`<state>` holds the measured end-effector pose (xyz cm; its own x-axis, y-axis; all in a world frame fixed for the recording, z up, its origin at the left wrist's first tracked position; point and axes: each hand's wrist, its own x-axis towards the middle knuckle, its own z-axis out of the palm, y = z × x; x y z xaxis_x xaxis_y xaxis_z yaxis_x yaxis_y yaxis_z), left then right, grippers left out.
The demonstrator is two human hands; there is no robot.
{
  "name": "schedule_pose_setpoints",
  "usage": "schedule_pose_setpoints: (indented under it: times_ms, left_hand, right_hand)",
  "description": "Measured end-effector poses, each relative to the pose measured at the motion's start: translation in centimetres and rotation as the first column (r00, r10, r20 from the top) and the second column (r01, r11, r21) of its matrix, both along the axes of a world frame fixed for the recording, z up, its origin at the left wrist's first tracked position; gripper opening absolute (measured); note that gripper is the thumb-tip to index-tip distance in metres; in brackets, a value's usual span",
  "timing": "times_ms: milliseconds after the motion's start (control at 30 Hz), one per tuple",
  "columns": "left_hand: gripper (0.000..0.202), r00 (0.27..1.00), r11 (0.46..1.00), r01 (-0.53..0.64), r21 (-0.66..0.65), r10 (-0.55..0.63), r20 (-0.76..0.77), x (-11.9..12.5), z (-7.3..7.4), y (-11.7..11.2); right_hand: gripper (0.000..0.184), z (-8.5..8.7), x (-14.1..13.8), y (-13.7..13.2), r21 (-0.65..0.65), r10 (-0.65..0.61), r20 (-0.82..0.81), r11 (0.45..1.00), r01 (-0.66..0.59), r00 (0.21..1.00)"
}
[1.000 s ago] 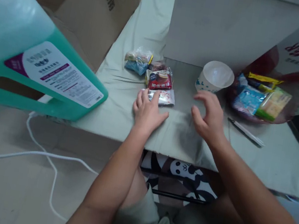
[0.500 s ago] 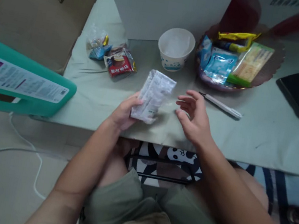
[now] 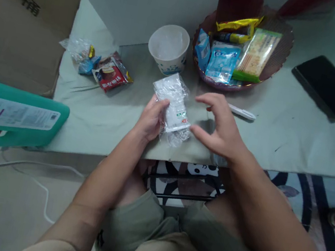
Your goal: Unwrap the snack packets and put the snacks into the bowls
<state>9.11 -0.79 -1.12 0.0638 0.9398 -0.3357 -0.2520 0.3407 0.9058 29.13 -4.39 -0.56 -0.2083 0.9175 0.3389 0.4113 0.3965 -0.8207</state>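
Over worktop point(image 3: 99, 126), holding packet point(image 3: 176, 101) in left fingers point(image 3: 160, 107), kinda slanted lengthwise, far-left to near-right, with wide right fingers point(image 3: 214, 99) beside.

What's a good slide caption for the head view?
Left hand holds a clear-wrapped white packet, right hand open beside it, paper cup and snack bowl beyond.

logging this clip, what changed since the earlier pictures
The left hand has picked up the white packet from in front of the red packet and moved it right, towards the right hand, which stays open. The cup, bowl, pen and phone stayed put.
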Motion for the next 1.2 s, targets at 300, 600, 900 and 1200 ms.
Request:
schedule_pose_setpoints:
  times_ms: [300, 600, 900, 1200]
  left_hand:
    - [0.055, 0.999, 1.000, 0.015, -0.025, -0.014, 0.039, -1.9, 0.6, -0.6]
    - [0.089, 0.949, 0.945, 0.303, 0.119, -0.311, 0.047, -2.5, 0.1, -2.7]
    - [0.069, 0.947, 0.860, 0.183, 0.475, -0.025, -0.321, -5.0, -1.8, -0.8]
    - [0.018, 0.878, 0.864, 0.176, 0.471, 0.079, -0.473, -5.2, -1.2, -0.4]
  right_hand:
    - [0.009, -1.9, -4.0, -0.6, 0.053, 0.013, 0.058, 0.998, -0.016, 0.998]
    - [0.009, -2.0, -6.1, -0.1, -0.097, -0.268, -0.033, 0.960, 0.264, 0.963]
    - [0.029, -1.4, 0.6, -0.3, 0.182, -0.513, 0.378, 0.857, 0.482, 0.770]
    - [0.019, -1.4, 1.5, -1.1, -0.005, -0.355, 0.451, 0.917, 0.400, 0.819]
